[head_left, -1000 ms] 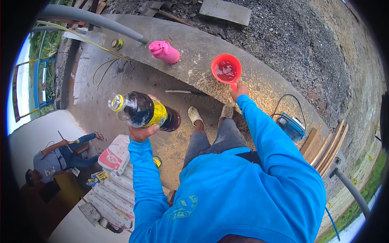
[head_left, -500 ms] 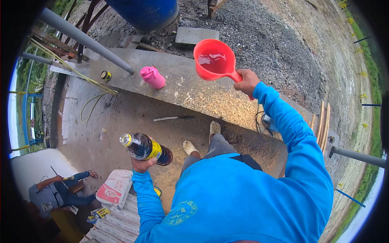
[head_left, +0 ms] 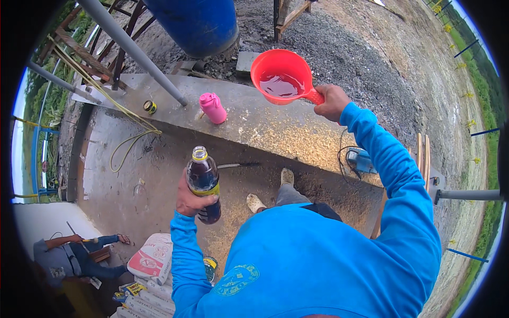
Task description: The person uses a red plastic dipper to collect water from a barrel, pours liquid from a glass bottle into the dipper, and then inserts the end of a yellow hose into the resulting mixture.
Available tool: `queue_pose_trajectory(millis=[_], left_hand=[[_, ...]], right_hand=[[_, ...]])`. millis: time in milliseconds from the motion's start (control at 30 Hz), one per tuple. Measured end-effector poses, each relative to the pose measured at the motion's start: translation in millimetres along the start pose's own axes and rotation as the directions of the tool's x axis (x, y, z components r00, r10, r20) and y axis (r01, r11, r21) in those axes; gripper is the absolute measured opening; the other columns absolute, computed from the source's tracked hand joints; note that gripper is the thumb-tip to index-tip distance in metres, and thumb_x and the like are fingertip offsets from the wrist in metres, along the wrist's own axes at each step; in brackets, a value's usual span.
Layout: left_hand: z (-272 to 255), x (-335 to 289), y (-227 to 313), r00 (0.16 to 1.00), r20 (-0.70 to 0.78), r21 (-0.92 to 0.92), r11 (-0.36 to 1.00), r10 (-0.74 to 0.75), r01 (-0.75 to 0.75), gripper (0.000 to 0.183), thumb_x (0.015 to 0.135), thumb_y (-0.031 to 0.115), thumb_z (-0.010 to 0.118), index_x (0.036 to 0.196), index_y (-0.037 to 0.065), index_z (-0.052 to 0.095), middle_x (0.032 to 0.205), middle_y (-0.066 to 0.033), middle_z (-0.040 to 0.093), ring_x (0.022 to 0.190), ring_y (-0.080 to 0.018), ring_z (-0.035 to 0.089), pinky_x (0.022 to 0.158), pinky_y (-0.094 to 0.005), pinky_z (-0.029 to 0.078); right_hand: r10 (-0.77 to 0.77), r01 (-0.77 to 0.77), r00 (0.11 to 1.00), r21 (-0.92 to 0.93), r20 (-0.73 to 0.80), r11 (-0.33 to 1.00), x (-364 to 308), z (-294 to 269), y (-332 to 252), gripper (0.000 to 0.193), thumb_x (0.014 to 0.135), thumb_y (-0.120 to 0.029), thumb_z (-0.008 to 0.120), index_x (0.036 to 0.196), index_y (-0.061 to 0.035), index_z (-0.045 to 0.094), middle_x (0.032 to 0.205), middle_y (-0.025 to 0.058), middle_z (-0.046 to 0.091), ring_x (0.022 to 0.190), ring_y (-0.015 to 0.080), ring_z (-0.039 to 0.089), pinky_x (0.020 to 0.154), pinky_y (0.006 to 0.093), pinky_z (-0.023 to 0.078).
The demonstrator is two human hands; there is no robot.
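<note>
My left hand [head_left: 194,197] is wrapped round a clear plastic bottle [head_left: 203,183] of dark liquid. The bottle has a yellow label band, and its neck points up and away from me with no cap visible. In my right hand [head_left: 331,102] is the handle of a red plastic dipper [head_left: 281,78], held out over the ledge with some clear liquid inside. Beyond the bottle, a pink lidded flask [head_left: 213,108] stands on the concrete ledge [head_left: 175,95].
A blue power tool [head_left: 361,160] with a cord rests on the ledge among wood shavings. Grey poles [head_left: 135,50], a yellowish rope [head_left: 132,139] and a blue drum [head_left: 196,26] lie ahead. At lower left are stacked bags [head_left: 152,258] and a crouching person [head_left: 66,257].
My left hand has turned the bottle more upright and shifted it slightly right. The dipper has tipped a little, its liquid moving toward the near side. My view has shifted slightly.
</note>
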State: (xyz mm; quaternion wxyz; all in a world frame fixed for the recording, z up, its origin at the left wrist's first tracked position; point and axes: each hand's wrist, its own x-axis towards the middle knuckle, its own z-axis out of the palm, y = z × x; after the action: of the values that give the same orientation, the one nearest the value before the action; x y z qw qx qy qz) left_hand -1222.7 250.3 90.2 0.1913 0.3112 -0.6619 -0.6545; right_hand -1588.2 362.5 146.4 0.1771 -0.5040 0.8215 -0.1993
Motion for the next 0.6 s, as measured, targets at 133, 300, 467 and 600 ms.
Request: queue_pose_trajectory(millis=[133,300,467,600], left_hand=[[1.6,35.5,32.6,0.994,0.106,0.168,0.985,0.022,-0.04,0.057,0.042,0.01,0.068,0.093,0.004,0.045,0.085,-0.005,0.051,0.076,-0.0141,0.05,0.072,-0.0279,0.04],[11.8,81.8,51.2,0.969,0.237,0.549,0.833,-0.069,-0.075,0.06,0.04,0.018,0.069,0.093,0.003,0.045,0.082,-0.008,0.054,0.076,-0.0183,0.052,0.071,-0.0285,0.04],[31.3,121.7,38.6,0.919,0.255,0.752,0.659,-0.301,0.007,0.063,0.039,0.018,0.07,0.093,0.001,0.044,0.084,-0.0109,0.053,0.076,-0.0205,0.052,0.071,-0.0287,0.04],[46.9,137.6,17.5,0.891,0.197,0.833,0.55,-0.41,0.068,0.065,0.037,0.028,0.069,0.094,0.005,0.046,0.084,-0.0128,0.055,0.078,-0.0264,0.053,0.071,-0.0322,0.041]], right_hand=[[0.095,-0.095,0.995,0.051,0.008,0.994,-8.2,39.0,8.1,0.027,0.052,-0.013,0.053,0.076,-0.0012,0.056,0.069,0.0188,0.054,0.067,0.0315,0.053,0.063,0.0359,0.042],[0.126,-0.126,0.991,-0.001,0.047,0.992,-14.7,75.2,15.2,0.025,0.053,-0.011,0.052,0.075,-0.0004,0.055,0.073,0.02,0.054,0.072,0.0334,0.052,0.068,0.0384,0.041],[0.121,-0.126,0.99,0.07,0.067,0.99,-19.5,98.8,30.0,0.023,0.054,-0.006,0.048,0.075,-0.0016,0.055,0.075,0.0209,0.054,0.076,0.0339,0.051,0.07,0.0395,0.04],[0.143,-0.143,0.985,-0.008,0.092,0.99,-17.7,112.5,41.9,0.021,0.052,-0.008,0.05,0.072,-0.002,0.054,0.075,0.0193,0.053,0.075,0.0341,0.05,0.069,0.0402,0.039]])
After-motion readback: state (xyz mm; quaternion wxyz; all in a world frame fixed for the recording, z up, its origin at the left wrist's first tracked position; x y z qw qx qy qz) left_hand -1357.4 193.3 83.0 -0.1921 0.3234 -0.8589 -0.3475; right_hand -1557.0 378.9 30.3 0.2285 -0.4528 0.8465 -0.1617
